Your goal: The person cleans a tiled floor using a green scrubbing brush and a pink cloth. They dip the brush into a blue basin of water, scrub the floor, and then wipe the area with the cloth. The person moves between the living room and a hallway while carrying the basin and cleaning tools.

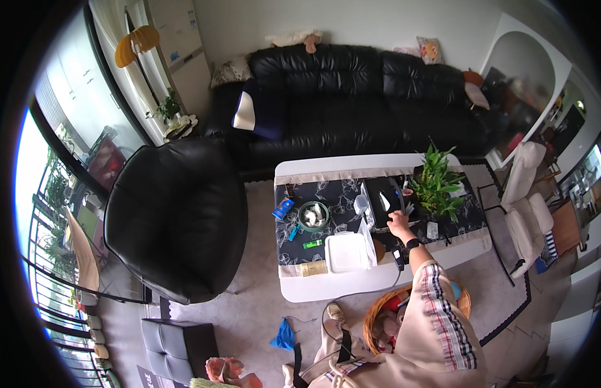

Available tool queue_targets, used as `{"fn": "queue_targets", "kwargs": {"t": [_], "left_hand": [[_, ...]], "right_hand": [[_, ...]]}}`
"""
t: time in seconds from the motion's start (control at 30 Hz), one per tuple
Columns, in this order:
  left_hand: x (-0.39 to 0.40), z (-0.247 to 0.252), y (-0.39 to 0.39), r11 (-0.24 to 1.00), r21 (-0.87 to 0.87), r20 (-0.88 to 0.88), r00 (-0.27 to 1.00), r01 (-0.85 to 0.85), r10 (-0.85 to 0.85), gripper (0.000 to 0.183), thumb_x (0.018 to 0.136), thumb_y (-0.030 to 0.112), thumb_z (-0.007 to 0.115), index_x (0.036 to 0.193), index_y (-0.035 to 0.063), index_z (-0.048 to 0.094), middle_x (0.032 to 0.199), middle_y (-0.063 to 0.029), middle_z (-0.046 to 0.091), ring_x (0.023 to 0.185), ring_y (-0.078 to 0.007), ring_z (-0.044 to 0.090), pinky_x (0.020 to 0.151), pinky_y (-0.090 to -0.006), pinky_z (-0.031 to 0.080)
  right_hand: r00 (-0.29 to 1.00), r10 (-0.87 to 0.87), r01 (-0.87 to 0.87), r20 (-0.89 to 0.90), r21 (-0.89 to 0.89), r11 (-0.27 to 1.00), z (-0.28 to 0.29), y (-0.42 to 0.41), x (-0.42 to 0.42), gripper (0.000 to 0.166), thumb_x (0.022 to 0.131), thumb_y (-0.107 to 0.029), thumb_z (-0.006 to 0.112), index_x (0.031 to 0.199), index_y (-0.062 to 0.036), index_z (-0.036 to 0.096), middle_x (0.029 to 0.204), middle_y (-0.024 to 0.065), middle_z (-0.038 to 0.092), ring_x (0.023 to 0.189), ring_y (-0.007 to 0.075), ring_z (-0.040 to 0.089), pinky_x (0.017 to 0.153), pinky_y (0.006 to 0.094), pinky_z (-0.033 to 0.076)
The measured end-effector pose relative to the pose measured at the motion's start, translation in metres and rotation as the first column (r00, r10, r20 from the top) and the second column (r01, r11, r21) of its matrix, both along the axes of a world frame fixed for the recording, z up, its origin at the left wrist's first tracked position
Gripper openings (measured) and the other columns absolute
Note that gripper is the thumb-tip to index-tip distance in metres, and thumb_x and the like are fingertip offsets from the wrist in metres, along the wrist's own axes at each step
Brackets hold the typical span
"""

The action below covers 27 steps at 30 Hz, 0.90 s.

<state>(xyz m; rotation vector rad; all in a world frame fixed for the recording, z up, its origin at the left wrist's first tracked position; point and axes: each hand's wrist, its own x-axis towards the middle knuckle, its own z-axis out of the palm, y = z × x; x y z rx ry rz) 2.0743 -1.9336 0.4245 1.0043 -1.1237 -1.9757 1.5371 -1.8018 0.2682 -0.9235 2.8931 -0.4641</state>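
Note:
My right hand (398, 223) is stretched over the coffee table, a dark band around its wrist. It is at the near edge of a black tissue box (382, 194) with a white tissue standing out of its top. The fingers look bent, and whether they grip anything is too small to tell. Pens or similar slim items (409, 209) stand close beyond the fingers. Right of the hand are a leafy potted plant (435, 182) and a small pale box (432, 230). My left hand is out of view.
The white coffee table (300, 291) bears a green-rimmed bowl (313, 216) of crumpled tissues, a white lidded container (346, 253) and a blue packet (283, 209). A wicker basket (373, 317) stands by my legs; a cable (358, 293) hangs nearby. A black armchair (179, 218) is left.

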Motion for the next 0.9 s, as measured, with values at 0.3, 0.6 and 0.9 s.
{"fn": "queue_targets", "kwargs": {"t": [0.3,0.6,0.9], "left_hand": [[-0.022,0.022,-0.013,0.972,-0.033,0.100,0.966,-0.234,0.236,0.046,0.070,0.002,0.076,0.108,0.0047,0.051,0.103,-0.0082,0.054,0.096,-0.0217,0.057,0.081,-0.0326,0.048],[0.022,0.047,0.009,0.930,-0.129,0.012,0.937,-0.345,0.349,0.049,0.068,0.001,0.077,0.110,0.0051,0.051,0.105,-0.0082,0.054,0.098,-0.0226,0.058,0.083,-0.0338,0.049],[0.088,0.035,0.037,0.879,-0.132,0.029,0.885,-0.458,0.465,0.052,0.072,0.003,0.073,0.118,0.0014,0.049,0.103,-0.0123,0.058,0.093,-0.0251,0.060,0.081,-0.0359,0.051]], "right_hand": [[0.907,-0.359,0.333,0.220,0.149,0.931,-0.044,-0.037,-0.067,0.026,0.078,-0.019,0.065,0.102,-0.0094,0.065,0.131,0.0144,0.046,0.115,0.0396,0.047,0.097,0.0453,0.040],[0.957,0.155,-0.265,-0.243,-0.529,0.807,0.108,-0.032,-0.042,0.030,0.067,0.018,0.053,0.089,-0.0023,0.058,0.087,0.0120,0.056,0.085,0.0306,0.059,0.072,0.0367,0.048],[0.871,-0.003,0.059,0.491,-0.097,0.994,-0.025,-0.025,-0.070,0.047,0.064,-0.018,0.080,0.110,-0.0161,0.070,0.117,0.0207,0.057,0.112,0.0323,0.053,0.098,0.0367,0.043]]}}
